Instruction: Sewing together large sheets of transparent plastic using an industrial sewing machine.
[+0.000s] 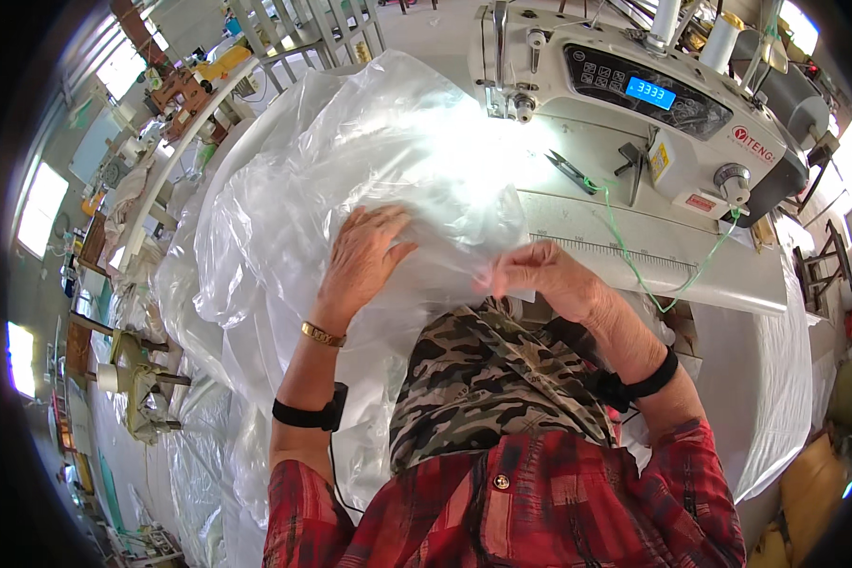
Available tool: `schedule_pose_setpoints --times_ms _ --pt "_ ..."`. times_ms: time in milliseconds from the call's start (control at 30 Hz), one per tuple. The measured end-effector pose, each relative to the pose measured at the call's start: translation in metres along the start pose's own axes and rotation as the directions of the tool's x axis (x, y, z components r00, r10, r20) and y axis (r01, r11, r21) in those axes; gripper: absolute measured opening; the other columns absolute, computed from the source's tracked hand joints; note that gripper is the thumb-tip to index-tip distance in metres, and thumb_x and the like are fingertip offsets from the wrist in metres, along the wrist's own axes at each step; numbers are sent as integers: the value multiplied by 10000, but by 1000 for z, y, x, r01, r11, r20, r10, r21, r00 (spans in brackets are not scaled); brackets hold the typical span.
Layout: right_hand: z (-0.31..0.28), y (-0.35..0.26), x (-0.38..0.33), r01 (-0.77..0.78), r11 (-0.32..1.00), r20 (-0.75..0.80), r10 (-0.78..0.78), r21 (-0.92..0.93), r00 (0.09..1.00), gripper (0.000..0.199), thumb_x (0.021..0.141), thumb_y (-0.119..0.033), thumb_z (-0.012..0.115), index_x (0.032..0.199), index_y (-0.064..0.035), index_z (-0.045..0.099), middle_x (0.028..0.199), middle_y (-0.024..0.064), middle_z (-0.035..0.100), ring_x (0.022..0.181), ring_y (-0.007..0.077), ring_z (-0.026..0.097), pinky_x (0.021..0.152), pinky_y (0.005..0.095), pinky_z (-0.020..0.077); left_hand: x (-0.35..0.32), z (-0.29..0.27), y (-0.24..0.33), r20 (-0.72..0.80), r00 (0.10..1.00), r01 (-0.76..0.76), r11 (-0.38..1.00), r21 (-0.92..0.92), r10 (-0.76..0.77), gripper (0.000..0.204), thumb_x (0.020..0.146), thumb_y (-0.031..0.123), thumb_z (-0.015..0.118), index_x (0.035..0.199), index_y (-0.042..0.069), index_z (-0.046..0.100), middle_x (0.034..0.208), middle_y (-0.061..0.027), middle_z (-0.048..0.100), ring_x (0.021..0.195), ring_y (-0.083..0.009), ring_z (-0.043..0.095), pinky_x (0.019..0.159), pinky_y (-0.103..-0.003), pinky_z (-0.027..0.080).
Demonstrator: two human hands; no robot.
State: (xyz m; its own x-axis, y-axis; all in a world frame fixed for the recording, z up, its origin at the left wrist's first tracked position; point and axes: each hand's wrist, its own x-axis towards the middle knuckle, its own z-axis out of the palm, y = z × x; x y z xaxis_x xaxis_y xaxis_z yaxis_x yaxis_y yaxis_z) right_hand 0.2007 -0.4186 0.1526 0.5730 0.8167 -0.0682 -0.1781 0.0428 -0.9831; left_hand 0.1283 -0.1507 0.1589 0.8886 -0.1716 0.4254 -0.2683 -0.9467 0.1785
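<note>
So, my clear plastic sheet (275,199) is sprawled from the middle of the frame out to the left, bunched and wrinkled, its near edge by my lap. My left hand (364,257) is spread over it, thumb out to the side. My right hand (549,276) has its fingertips together, pinching the edge near the centre as far as I can tell; it's a bit blurred there.

What worries me? Slippage, mostly. The stuff looks slick, and a flat palm doesn't grip much, so one tug from the right could skew the edge or pull in a fold. There's also plenty of sheet hanging toward the lower left, and I reckon its weight could drag the rest off the table (753,279).

Then there's the green thread (625,248) looping down right of centre, near my right forearm. Snag that and the dark snips (571,172) might come with it. And the glare under the sewing machine (658,123) at upper centre washes out the plastic, so a doubled layer could easily get missed.
</note>
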Motion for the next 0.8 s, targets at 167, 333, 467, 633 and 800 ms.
schedule_pose_setpoints --times_ms 167,333,467,633,800 --pt "-3 10 -11 -99 994 -6 100 49 995 235 926 -241 651 984 -19 701 958 51 717 834 94 659 812 246 502 -12 -4 -13 39 999 8 1000 3 -8 336 882 163 640 1179 7 614 1237 -129 622 1162 -302 560 1033 -396 414" --pt "4 16 -5 6 998 -371 20 70 929 330 987 -269 555 1110 34 603 1092 140 686 783 140 696 615 220 514 6 -17 14 -13 997 70 997 -36 -70 316 878 116 634 1174 7 616 1232 -142 626 1118 -313 578 989 -395 432" --pt "17 33 -11 -49 998 -419 61 39 906 368 997 -285 535 1132 55 583 1092 145 677 634 133 682 497 197 457 19 -28 40 -36 999 -2 998 -56 0 294 881 99 633 1162 10 628 1193 -154 645 1069 -326 598 925 -398 456" --pt "34 59 -10 -264 957 -355 290 123 889 404 992 -326 539 1098 58 600 879 127 706 489 98 574 446 204 410 25 -31 59 23 999 25 988 -155 -22 274 887 99 630 1151 24 635 1097 -161 673 988 -324 626 866 -396 477" --pt "36 73 13 -118 939 -268 210 322 940 364 933 -321 650 994 37 665 628 30 586 421 72 440 396 221 337 33 -28 62 41 999 -2 979 -206 11 250 885 90 631 1122 11 643 997 -170 688 874 -323 646 795 -392 495"
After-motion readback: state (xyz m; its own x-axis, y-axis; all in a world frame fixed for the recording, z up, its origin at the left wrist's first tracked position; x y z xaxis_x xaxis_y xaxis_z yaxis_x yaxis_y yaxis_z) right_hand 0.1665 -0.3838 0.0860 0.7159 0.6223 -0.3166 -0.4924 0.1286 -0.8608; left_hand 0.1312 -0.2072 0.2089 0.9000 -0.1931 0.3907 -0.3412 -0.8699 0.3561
